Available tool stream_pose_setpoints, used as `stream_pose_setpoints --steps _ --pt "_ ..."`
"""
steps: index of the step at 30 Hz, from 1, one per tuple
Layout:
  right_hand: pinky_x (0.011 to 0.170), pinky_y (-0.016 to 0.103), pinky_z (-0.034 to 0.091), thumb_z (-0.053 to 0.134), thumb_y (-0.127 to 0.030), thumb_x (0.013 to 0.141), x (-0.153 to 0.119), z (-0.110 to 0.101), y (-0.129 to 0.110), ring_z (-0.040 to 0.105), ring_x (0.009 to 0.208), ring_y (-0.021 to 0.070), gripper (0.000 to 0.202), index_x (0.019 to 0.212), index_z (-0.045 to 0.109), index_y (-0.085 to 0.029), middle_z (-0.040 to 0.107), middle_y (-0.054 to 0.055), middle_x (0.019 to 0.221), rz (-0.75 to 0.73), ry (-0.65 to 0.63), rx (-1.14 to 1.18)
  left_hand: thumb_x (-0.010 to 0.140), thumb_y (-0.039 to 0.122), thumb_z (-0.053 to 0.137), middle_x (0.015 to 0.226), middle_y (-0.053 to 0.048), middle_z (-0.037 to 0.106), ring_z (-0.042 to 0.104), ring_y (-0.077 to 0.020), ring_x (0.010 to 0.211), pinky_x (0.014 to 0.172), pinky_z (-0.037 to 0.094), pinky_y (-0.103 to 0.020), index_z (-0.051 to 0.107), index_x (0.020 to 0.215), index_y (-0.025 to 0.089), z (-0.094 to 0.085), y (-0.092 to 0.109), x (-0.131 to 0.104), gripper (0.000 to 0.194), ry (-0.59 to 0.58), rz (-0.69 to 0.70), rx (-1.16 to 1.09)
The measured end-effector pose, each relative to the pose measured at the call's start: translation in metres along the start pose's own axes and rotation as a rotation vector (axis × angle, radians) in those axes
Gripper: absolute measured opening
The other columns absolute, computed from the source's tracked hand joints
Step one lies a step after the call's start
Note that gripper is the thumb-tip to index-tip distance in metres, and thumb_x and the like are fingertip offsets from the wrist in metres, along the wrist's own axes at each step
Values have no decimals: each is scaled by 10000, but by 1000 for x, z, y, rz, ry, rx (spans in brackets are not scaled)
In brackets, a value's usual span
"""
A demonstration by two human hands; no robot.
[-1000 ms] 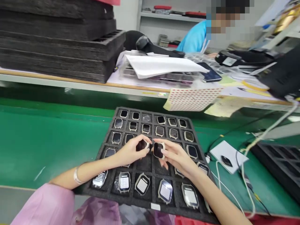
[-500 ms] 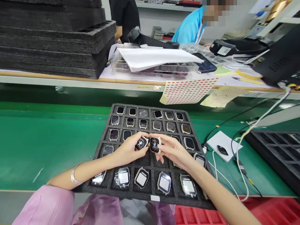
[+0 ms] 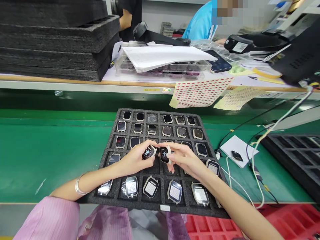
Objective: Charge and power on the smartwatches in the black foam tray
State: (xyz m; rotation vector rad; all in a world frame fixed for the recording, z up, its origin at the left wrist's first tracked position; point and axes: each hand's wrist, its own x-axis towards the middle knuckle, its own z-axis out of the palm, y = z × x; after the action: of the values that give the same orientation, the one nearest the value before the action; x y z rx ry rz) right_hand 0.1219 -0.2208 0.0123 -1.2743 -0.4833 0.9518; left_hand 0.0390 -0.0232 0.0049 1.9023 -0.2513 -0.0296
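My left hand (image 3: 140, 156) is closed around a smartwatch body (image 3: 148, 152) without a strap, its dark face lit and tilted. Just beside it, my right hand (image 3: 185, 157) pinches a second smartwatch body (image 3: 164, 154), whose screen is also lit. Both are held above a black foam tray (image 3: 113, 199) divided into square compartments. Smartwatch bodies lie in most of the visible compartments: the front row, such as this watch (image 3: 150, 186), shows bright screens with lines of text, while those farther back are dark. My hands and forearms hide some compartments in the middle.
Black foam trays (image 3: 50, 40) are stacked on the shelf at left. A transparent box (image 3: 162, 71) under papers (image 3: 165, 56) sits mid-shelf. Cables (image 3: 252, 166) and a white pad (image 3: 238, 148) with a small black device lie at right, near another black tray (image 3: 287, 160). Two people work behind.
Both hands keep their watches. The watch in my left hand has tilted further and shifted slightly left; the one in my right has turned a little. The whole view has moved slightly.
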Motion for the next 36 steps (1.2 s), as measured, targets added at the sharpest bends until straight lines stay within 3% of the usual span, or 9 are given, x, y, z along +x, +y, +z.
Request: stream_pose_setpoints --steps 17,23,30,36 --pt "476 239 512 684 -276 807 -3 3 -2 617 506 137 492 1264 570 -136 635 17 658 -21 16 -52 831 172 513 1119 -49 596 544 -207 1067 929 408 -307 486 1150 192 -1 0 -1 321 -11 1 0" --pt "479 247 511 688 -283 804 -2 3 -1 616 503 139 496 1261 572 -129 638 21 664 -14 22 -60 838 178 512 1013 -34 615 584 -174 895 822 436 -279 499 1131 187 -1 0 -1 293 11 3 -2" --pt "494 247 519 692 -270 796 -1 3 0 620 513 137 503 1265 567 -134 643 21 682 -7 39 -57 844 199 511 1007 -36 605 567 -186 921 830 433 -287 492 1131 189 -3 -3 0 288 16 7 8" --pt "473 245 513 692 -268 794 -2 4 -1 617 502 138 499 1255 570 -118 643 18 655 -23 75 -61 826 158 515 1029 -36 582 551 -164 874 796 432 -265 483 1150 194 -4 -6 0 327 89 38 28"
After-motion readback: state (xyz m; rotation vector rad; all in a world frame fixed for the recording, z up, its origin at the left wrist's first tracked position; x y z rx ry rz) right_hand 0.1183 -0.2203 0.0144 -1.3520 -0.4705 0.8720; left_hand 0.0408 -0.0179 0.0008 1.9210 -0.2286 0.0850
